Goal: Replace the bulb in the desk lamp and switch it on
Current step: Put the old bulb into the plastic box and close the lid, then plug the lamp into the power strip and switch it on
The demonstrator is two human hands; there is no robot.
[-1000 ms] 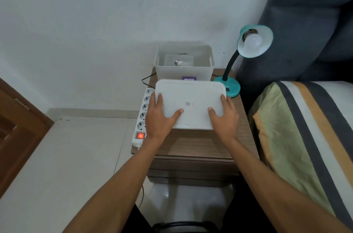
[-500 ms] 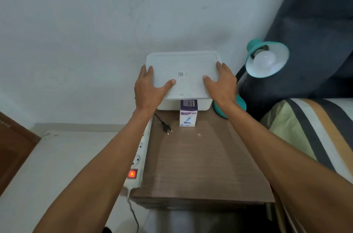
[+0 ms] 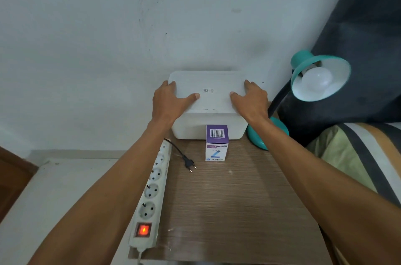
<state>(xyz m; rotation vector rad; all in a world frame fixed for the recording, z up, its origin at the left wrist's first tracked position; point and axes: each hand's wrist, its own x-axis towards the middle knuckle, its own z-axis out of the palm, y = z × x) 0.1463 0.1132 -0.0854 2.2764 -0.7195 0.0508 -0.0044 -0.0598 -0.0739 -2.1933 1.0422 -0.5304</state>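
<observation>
A teal desk lamp stands at the back right of the wooden nightstand, with a white bulb in its shade, unlit. Its black plug lies loose on the wood. A white storage box sits against the wall with its white lid on top. My left hand grips the lid's left edge, my right hand its right edge, thumbs on top. A purple and white bulb carton stands in front of the box.
A white power strip with a glowing red switch runs along the nightstand's left edge. A striped pillow and dark headboard lie to the right. A wall is close behind.
Both hands carried the lid from the front of the nightstand up and back, and set it down onto the box. The carton and plug came into view.
</observation>
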